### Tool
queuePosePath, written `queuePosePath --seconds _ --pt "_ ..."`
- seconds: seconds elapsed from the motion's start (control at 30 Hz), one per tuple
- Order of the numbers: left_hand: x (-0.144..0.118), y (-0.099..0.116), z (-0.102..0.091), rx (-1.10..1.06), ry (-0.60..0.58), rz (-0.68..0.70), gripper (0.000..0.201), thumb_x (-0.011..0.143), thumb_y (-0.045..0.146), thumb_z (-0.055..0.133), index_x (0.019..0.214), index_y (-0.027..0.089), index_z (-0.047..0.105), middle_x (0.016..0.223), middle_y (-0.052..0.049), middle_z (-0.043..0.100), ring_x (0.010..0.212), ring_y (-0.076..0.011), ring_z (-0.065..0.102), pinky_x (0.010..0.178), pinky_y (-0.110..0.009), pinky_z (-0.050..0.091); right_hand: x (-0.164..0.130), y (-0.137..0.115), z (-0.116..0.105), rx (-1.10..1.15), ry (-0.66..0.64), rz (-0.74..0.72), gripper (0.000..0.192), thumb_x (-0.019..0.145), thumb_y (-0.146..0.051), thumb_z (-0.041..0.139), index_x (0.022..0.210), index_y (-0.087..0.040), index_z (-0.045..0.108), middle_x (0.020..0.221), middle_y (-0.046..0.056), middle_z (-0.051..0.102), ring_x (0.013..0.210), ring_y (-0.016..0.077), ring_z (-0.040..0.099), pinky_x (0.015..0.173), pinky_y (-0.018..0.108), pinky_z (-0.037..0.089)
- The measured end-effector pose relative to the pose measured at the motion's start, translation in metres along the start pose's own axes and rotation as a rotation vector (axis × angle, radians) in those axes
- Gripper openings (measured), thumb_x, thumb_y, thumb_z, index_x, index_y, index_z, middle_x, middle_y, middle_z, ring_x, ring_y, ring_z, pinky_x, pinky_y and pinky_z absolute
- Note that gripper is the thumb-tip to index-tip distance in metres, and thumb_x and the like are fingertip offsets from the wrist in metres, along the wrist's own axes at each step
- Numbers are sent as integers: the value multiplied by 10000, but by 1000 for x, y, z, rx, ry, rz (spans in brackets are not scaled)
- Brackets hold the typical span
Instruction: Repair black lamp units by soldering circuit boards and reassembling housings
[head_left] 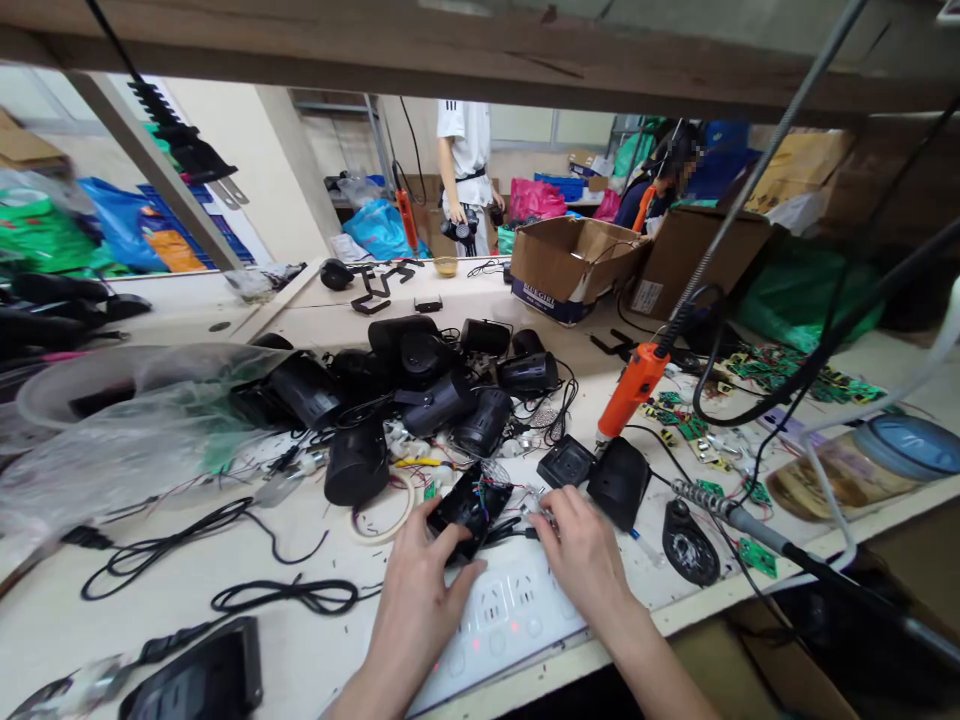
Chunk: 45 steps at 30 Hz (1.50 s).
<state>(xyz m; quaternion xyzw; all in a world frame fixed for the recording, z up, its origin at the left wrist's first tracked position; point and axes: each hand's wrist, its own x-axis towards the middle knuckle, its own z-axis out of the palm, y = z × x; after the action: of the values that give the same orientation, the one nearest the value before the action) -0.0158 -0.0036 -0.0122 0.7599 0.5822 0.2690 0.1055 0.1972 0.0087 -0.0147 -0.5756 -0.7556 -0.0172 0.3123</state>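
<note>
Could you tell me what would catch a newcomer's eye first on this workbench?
Most likely the two hands at the near edge: the left hand holds an opened black casing with wires showing, while the right hand touches its small parts, both above a white power strip. Next, the orange power screwdriver hanging on its cable to the right. Behind, a heap of black round housings fills mid-bench.

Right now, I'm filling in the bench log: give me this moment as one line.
left hand: holds open black housing | right hand: fingertips at its wires | under the hands: white power strip | beside: orange screwdriver
</note>
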Motion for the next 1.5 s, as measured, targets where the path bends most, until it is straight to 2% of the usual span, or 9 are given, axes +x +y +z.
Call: queuePosePath --seconds 0.2,0.43,0.67,0.83,0.97,1.07,1.17,1.3,1.5 --pt "2 6 -3 -16 -7 -30 237 801 433 665 910 234 733 1276 -137 509 1184 -373 534 962 -572 486 4 0 5 -13 21 -27 237 997 -165 383 795 -213 498 747 19 568 602 159 582 526 262 397" --pt "5 7 -7 -83 -38 -69 75 778 228 668 845 228 702 1342 -123 473 1224 -368 500 968 -578 472 3 -1 -4 59 126 -23 210 1009 -172 368 830 -212 471 749 32 553 643 167 575 590 279 449" --pt "9 5 -11 -97 -118 -115 212 761 137 655 933 247 714 1386 -109 435 1275 -359 453 1038 -589 401 -2 -13 -10 220 221 -91 160 978 -94 425 880 -206 486 773 37 569 720 171 599 660 279 497" --pt "18 3 -22 -141 -124 -122 259 714 249 745 971 255 713 1352 -94 506 1242 -356 486 1028 -576 413 -2 -17 -11 269 227 -92 152 964 -91 446 880 -200 512 761 36 583 712 170 610 664 279 510" --pt "39 6 -34 -224 -88 -26 291 797 229 659 1087 216 661 1158 -80 661 1111 -283 582 991 -495 459 -2 -19 -9 285 220 -104 153 967 -90 439 887 -193 518 769 37 581 724 166 602 669 280 511" --pt "57 9 -36 -301 -173 2 419 775 121 629 1187 197 622 1172 -85 679 1068 -253 619 938 -423 505 -3 -20 -7 308 213 -129 144 964 -69 452 901 -185 511 788 40 571 744 165 592 675 280 506" --pt "70 10 -30 -353 -282 103 563 720 6 583 1242 215 607 1255 -75 662 1158 -241 599 1000 -408 478 -4 -22 -7 322 215 -149 142 959 -51 465 909 -177 505 797 43 564 756 167 584 682 281 503" --pt "78 11 -20 -366 -334 274 559 660 -60 558 1122 231 678 1238 -50 683 1169 -229 602 1050 -405 443 -6 -22 -9 326 239 -170 147 949 -30 473 926 -171 510 806 47 565 765 166 583 692 279 507" --pt "74 5 -15 -361 -231 258 368 683 -36 582 922 217 702 1034 -41 731 1015 -223 650 935 -388 503 -8 -19 -14 323 249 -176 148 941 -24 482 933 -169 513 808 52 574 771 173 587 700 287 510"
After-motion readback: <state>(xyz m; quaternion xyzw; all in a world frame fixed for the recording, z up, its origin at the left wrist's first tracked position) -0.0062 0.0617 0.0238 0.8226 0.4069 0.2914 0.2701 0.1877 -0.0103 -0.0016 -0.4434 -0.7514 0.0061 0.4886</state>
